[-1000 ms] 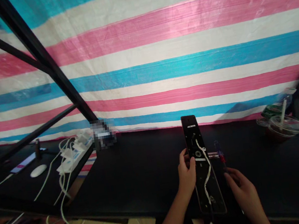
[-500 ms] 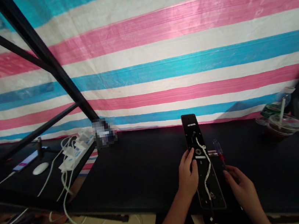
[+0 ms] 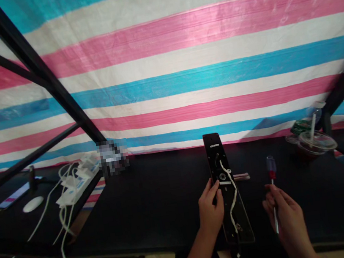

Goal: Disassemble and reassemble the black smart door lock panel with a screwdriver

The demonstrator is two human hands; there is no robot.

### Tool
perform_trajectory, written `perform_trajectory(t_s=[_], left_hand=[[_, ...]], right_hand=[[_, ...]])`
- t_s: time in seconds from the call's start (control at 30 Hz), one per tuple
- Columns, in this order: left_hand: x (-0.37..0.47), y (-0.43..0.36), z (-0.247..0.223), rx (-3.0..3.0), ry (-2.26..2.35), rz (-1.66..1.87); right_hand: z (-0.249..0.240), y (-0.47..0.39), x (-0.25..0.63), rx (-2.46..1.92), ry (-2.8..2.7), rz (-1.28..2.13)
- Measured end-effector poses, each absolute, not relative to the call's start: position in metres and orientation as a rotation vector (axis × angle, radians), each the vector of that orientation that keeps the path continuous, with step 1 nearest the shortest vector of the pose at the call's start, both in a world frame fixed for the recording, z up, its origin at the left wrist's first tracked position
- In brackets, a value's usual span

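Note:
A long black panel (image 3: pixel 216 152), which looks like the back of an electronic door lock, lies lengthwise in front of me. A white cable (image 3: pixel 234 199) runs down its face, and a dark piece hangs at its near end past the table edge. My left hand (image 3: pixel 211 209) holds the panel's left edge, thumb and fingertips resting on its face. To the right, my right hand (image 3: pixel 286 211) is closed around the metal shaft of a screwdriver (image 3: pixel 271 166). The handle, clear purple and red, points away from me, and the tip points toward me, apart from the panel.
A small pale strip-shaped item (image 3: pixel 242 177) lies right of the panel on the black table (image 3: pixel 157 208). Farther right stand a lidded plastic cup with a straw (image 3: pixel 316 140) and a green packet. On the left are a power strip (image 3: pixel 72 194) with white cables, a mouse (image 3: pixel 33 204) and a phone.
My right hand has moved right, away from the panel, carrying the screwdriver, whose shaft now shows below the fingers. My left hand stays on the panel. The view has shifted slightly right.

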State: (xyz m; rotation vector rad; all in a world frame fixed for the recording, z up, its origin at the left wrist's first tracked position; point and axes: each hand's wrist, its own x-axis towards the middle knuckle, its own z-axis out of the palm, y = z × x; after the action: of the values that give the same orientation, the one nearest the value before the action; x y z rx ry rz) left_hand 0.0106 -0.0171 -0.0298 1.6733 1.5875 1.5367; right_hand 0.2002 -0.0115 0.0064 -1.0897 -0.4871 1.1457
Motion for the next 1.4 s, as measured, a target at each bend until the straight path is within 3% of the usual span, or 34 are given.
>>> perform_trajectory(t_s=[0.2, 0.4, 0.6, 1.1, 1.4], left_hand=[[0.009, -0.017, -0.024, 1.676, 1.550, 1.424], [0.009, -0.016, -0.020, 1.673, 1.494, 1.379], [0.009, -0.015, -0.025, 1.637, 1.492, 1.477], [0.001, -0.007, -0.025, 1.409, 1.399, 1.531], [-0.003, 0.001, -0.028, 1.232, 1.241, 1.537]], right_hand=[[0.055, -0.025, 0.183, -0.919, -0.762, 1.015], [0.060, -0.026, 0.184, -0.983, -1.283, 0.679], [0.063, -0.013, 0.178, -0.971, -1.749, 0.628], [0.056, -0.012, 0.178, -1.022, -1.891, 0.601], [0.057, -0.008, 0.174, -1.031, -1.704, 0.584]])
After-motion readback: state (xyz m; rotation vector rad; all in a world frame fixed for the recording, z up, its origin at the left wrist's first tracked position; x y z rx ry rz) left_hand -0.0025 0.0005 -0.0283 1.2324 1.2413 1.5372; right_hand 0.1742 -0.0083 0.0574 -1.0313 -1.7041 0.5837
